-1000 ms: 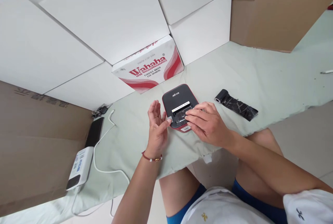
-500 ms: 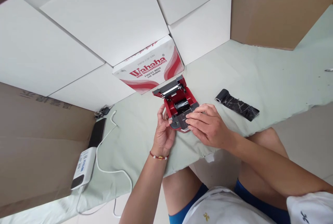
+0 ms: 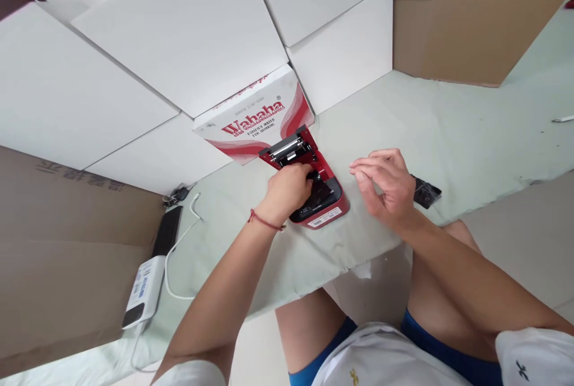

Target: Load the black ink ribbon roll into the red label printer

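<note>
A small red and dark grey label printer point(image 3: 343, 201) stands on the cloth with its lid point(image 3: 287, 146) raised. My left hand point(image 3: 289, 189) reaches into it from the left, fingers bent over the black film roll point(image 3: 315, 175) inside; its fingertips are partly hidden. Dark film point(image 3: 320, 193) lies toward the printer's front. Right of the printer, my right hand point(image 3: 388, 186) is lifted away from it, fingers together and thumb apart, with nothing visible in it. Behind that hand, the end of a loose black film strip point(image 3: 428, 193) shows; its rolled part is hidden.
A Wahaha water carton point(image 3: 255, 120) stands behind the printer, before stacked white boxes point(image 3: 341, 45). Brown cartons point(image 3: 448, 27) flank both sides. At left lie a white power bank point(image 3: 146, 290), a black flat object point(image 3: 167, 230) and a white cable point(image 3: 168, 272).
My right hand has left the printer's front and moved right, in front of the loose film. My left hand has shifted from the printer's side into its open compartment.
</note>
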`<state>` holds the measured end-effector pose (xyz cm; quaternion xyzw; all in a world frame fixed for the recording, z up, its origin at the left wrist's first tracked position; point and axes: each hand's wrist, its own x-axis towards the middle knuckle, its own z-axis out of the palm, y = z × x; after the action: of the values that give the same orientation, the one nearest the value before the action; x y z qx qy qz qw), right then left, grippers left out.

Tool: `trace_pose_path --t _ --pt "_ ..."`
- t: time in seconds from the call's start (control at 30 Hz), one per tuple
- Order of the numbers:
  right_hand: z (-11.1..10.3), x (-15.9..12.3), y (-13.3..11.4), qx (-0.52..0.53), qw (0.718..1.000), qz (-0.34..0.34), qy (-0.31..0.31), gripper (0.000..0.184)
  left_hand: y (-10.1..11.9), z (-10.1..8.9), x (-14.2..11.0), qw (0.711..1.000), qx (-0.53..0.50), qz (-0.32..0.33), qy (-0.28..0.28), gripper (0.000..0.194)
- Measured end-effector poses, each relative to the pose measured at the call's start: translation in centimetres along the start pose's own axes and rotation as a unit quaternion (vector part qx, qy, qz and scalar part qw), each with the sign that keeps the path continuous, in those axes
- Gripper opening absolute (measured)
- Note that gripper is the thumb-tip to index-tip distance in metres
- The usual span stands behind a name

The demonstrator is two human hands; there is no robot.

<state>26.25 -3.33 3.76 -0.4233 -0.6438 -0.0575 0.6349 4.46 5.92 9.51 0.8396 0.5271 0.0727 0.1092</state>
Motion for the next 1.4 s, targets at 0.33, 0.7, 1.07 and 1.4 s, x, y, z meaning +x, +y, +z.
trace_pose_path --t 0.33,0.7,1.07,1.4 --pt "-0.6 1.1 1.1 0.001 1.0 -0.008 0.018 0.023 -0.3 0.2 1.5 0.999 0.038 -0.019 -0.015 0.008" --pt "-3.2 1.0 8.0 -0.1 0.983 0.148 -0.03 0.017 -0.3 -7.2 -13.0 0.977 0.004 -0.091 0.194 0.036" --pt "-3.7 0.1 10.1 -0.186 0.871 0.24 -0.387 0.062 -9.9 0.0 -11.2 0.989 0.047 -0.116 -0.078 0.058" --pt "-3.3 1.1 8.1 -0.165 0.887 0.195 -0.385 0.035 -2.0 -0.5 -12.1 0.975 -0.056 0.034 0.214 0.025"
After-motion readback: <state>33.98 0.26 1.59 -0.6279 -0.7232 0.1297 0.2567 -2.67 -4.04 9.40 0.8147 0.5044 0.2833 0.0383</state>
